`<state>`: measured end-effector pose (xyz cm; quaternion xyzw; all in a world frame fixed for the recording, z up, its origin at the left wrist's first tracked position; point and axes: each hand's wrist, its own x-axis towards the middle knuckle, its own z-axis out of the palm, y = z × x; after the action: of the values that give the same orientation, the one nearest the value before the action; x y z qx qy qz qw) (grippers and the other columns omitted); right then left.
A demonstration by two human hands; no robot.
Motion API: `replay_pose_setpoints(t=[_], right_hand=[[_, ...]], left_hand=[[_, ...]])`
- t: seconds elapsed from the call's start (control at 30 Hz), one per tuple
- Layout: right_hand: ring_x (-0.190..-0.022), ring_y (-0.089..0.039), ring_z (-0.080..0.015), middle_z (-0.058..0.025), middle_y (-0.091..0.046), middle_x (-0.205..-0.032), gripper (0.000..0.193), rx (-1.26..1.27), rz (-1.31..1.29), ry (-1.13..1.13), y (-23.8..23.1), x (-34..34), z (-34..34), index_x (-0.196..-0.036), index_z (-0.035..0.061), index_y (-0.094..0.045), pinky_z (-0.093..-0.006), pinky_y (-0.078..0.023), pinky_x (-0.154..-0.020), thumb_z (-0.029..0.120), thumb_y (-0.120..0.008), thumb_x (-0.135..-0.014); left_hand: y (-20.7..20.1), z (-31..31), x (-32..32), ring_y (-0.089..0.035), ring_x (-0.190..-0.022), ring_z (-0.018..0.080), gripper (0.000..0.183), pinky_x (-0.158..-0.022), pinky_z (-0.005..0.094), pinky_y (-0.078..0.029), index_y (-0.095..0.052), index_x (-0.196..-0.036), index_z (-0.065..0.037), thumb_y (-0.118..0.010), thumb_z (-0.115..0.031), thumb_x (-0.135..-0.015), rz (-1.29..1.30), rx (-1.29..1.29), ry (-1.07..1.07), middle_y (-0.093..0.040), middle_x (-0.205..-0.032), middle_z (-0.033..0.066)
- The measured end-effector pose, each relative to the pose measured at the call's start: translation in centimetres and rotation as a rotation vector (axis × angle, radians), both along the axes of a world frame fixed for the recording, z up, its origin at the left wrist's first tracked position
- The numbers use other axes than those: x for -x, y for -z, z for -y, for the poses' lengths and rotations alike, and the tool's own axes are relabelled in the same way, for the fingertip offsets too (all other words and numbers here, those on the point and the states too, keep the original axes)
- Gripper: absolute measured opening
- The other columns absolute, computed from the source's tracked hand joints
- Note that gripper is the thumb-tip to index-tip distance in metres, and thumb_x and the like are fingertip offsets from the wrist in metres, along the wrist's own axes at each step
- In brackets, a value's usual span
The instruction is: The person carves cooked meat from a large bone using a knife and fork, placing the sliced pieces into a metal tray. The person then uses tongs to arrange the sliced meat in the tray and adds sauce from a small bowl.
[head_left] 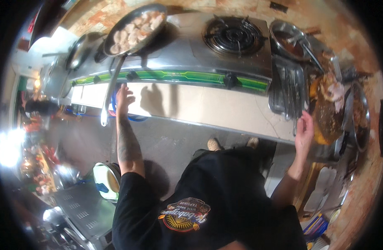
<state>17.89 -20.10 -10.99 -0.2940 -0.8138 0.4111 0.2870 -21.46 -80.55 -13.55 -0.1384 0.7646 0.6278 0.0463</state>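
Left hand [124, 98] open, fingers spread, beside the long handle of the frying pan [135, 29] of pale pieces. Right hand [305, 127] open near a metal tray [283, 89] on the surface [199, 106].

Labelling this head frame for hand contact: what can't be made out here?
- Right hand: motion-blurred at the counter's right end; whether it grips anything by the tray of food is unclear.
- Left hand: open beside the long pan handle; contact can't be told.
- Pan contents: pale pieces, too small to identify.
- Left rim: glare and blur hide the shelves.
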Motion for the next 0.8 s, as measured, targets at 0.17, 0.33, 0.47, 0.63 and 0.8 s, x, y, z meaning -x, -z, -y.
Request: replay_pose_setpoints(t=[0.17, 0.33, 0.47, 0.63, 0.8], right_hand=[[-0.098, -0.058, -0.0140, -0.0043, -0.062, -0.110, 0.034, 0.007, -0.033, 0.032, 0.2, -1.9, 0.8, -0.130, 0.0098, -0.058, -0.0286, -0.047, -0.086, 0.011, -0.057, -0.097], [-0.100, -0.060, -0.0148, -0.0054, -0.064, -0.113, 0.031, 0.007, -0.007, 0.153, -0.2, -4.9, 2.0, -0.128, 0.0113, -0.060, -0.0280, -0.048, -0.084, 0.012, -0.057, -0.098], [-0.107, -0.060, -0.0171, -0.0071, -0.064, -0.117, 0.031, 0.084, 0.030, 0.226, -0.4, -6.5, 2.1, -0.130, 0.0111, -0.059, -0.0299, -0.047, -0.091, 0.013, -0.056, -0.099], [-0.111, -0.058, -0.0183, -0.0086, -0.062, -0.119, 0.030, 0.099, 0.090, 0.237, -0.8, -7.3, 1.9, -0.130, 0.0081, -0.057, -0.0305, -0.045, -0.096, 0.014, -0.054, -0.101], [-0.111, -0.057, -0.0177, -0.0083, -0.061, -0.119, 0.030, 0.087, 0.096, 0.221, -1.4, -7.3, 1.3, -0.131, 0.0071, -0.057, -0.0304, -0.044, -0.097, 0.014, -0.053, -0.101]], left_hand=[[0.1, -4.6, 3.7, -0.066, -0.059, 0.0253, 0.059, -0.050, 0.0328, -0.056, -0.049, -0.128, 0.003, -0.053, -0.047, -0.096, -0.054, 0.366, 0.094, -0.065, -0.086, 0.0189], [-0.4, -5.1, 3.7, -0.063, -0.054, 0.0232, 0.046, -0.047, 0.0333, -0.057, -0.045, -0.129, -0.002, -0.044, -0.038, -0.101, -0.051, 0.379, 0.090, -0.062, -0.078, 0.0151], [0.0, -5.0, 3.7, -0.062, -0.051, 0.0235, 0.042, -0.045, 0.0347, -0.058, -0.042, -0.123, 0.000, -0.042, -0.037, -0.102, -0.073, 0.325, 0.078, -0.058, -0.074, 0.0131], [-0.5, -5.6, 3.6, -0.061, -0.052, 0.0230, 0.036, -0.047, 0.0351, -0.057, -0.045, -0.124, -0.002, -0.040, -0.030, -0.103, -0.053, 0.316, 0.030, -0.057, -0.075, 0.0118], [0.5, -4.5, 3.9, -0.063, -0.055, 0.0234, 0.040, -0.049, 0.0339, -0.057, -0.047, -0.125, -0.002, -0.044, -0.034, -0.102, -0.067, 0.289, 0.072, -0.058, -0.080, 0.0131]])
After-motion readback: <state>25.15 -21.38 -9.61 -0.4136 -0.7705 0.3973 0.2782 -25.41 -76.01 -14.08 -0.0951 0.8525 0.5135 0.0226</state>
